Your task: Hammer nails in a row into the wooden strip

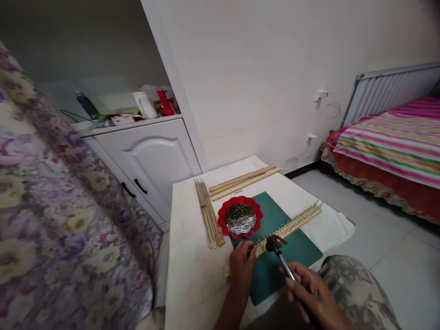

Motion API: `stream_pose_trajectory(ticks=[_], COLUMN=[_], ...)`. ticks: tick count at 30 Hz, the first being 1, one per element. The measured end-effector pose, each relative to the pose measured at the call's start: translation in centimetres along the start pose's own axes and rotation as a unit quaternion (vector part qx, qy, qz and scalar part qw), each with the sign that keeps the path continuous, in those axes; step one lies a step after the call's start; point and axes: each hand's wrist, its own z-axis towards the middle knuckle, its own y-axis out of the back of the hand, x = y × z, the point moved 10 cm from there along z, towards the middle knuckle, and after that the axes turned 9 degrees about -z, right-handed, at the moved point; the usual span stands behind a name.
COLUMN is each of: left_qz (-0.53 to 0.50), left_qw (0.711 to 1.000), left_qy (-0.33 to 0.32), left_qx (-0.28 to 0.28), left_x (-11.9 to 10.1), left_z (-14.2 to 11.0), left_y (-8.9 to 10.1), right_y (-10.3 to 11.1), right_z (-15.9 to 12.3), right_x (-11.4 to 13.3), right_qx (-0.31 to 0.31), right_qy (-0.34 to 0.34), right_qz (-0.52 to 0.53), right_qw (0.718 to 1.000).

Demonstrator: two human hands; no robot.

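My right hand (pixel 305 286) is closed around the handle of a claw hammer (pixel 283 261). The hammer's dark head hangs over the near end of a light wooden strip (pixel 292 226). Rows of upright nails stand along that strip, which lies slantwise across a green mat (pixel 271 275). At the strip's near end my left hand (pixel 243 260) pinches with thumb and fingers what looks like a nail, mostly hidden by the fingertips. Just beyond that hand, a red scalloped bowl (pixel 222 220) holds a heap of loose nails (pixel 240 215), some dark brassy and some silvery.
Narrow wooden strips with nails (pixel 208 215) lie left of the bowl, and more wooden strips (pixel 244 181) lie behind it. All rest on a white-covered table (pixel 192 279). A floral curtain (pixel 85 220) and white cabinet (pixel 154 160) stand left; a bed (pixel 395 142) stands at right.
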Motion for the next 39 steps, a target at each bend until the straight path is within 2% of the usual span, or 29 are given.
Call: stream_pose_trajectory(ticks=[3, 7, 10, 13, 20, 28, 30, 32, 35, 37, 39], left_qz=[0.039, 0.162, 0.296, 0.366, 0.383, 0.354, 0.334, 0.270, 0.070, -0.076, -0.189], left_qw=[0.999, 0.986, 0.951, 0.924, 0.915, 0.927, 0.935, 0.959, 0.997, 0.995, 0.974], left_qy=[-0.015, -0.044, -0.024, 0.007, 0.026, 0.003, -0.009, -0.022, 0.002, 0.063, 0.125], left_qx=[0.001, 0.017, 0.085, 0.113, 0.122, 0.128, 0.117, 0.085, 0.022, 0.005, -0.002], left_x=[-0.8, -2.1, -1.3, 0.4, 2.1, 0.5, -0.3, -1.2, -1.1, 0.3, 1.8], left_z=[1.0, 4.4, 7.1, 8.7, 9.8, 8.9, 8.3, 7.6, 6.6, 5.7, 4.6], left_y=[1.7, 3.6, 2.6, 1.4, 0.6, 1.0, 1.3, 2.0, 3.2, 3.2, 2.6], right_y=[0.5, 0.8, 1.4, 2.0, 3.4, 3.0, 2.9, 2.8, 2.6, 2.4, 2.3], right_z=[-0.7, -1.0, -1.0, -1.1, -1.3, -1.2, -1.1, -1.0, -0.9, -0.7, -0.7], right_x=[-0.9, -1.6, -1.8, -2.1, -2.2, -2.1, -2.2, -2.5, -2.5, -2.2, -1.8], right_qx=[-0.001, 0.014, 0.010, 0.008, -0.018, -0.006, -0.013, -0.022, -0.033, -0.035, -0.035], right_qy=[-0.020, -0.034, -0.035, -0.039, -0.040, -0.027, -0.026, -0.027, -0.022, -0.013, -0.004], right_qz=[0.002, 0.005, 0.011, 0.017, 0.021, 0.030, 0.032, 0.034, 0.034, 0.033, 0.032], right_qw=[1.000, 0.999, 0.999, 0.999, 0.999, 0.999, 0.999, 0.999, 0.999, 0.999, 0.999])
